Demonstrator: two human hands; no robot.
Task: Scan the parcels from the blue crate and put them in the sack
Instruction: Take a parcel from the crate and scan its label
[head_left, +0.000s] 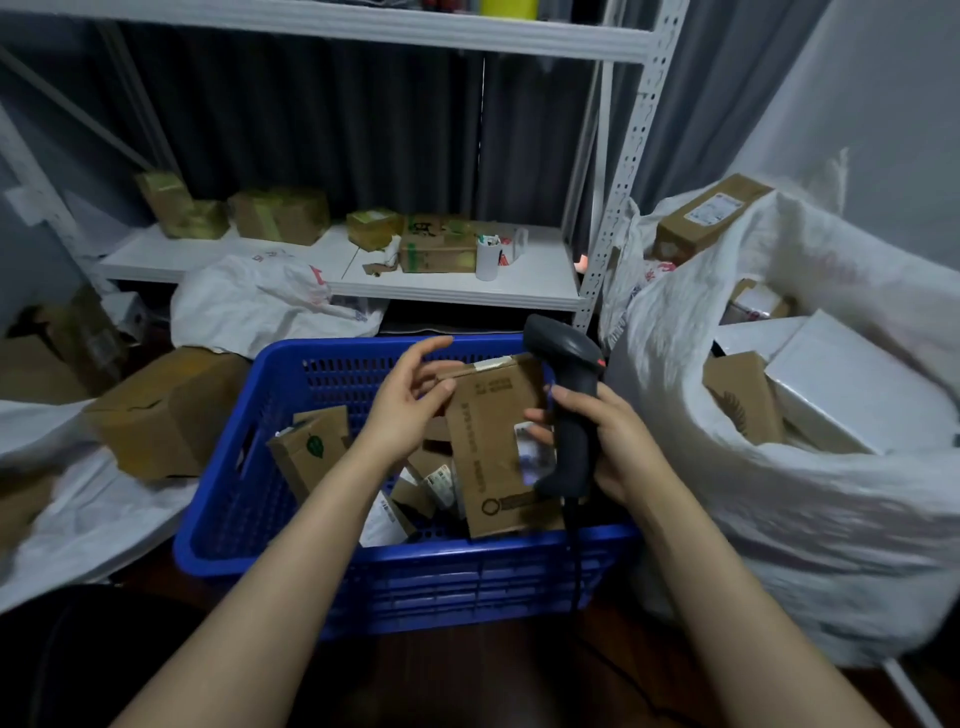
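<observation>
The blue crate (249, 499) sits nearest me, with an upright brown parcel (493, 457) over it. My right hand (618, 441) is wrapped round the black barcode scanner (571, 395). My left hand (405, 405) touches the parcel's top corner, but I cannot tell if it grips. The white sack (779, 519) stands just right, holding boxes.

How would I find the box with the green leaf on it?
Find the blue crate in the middle. Against its left wall leans the leaf box. Only it has a green leaf print; its neighbours show labels or black writing.
</observation>
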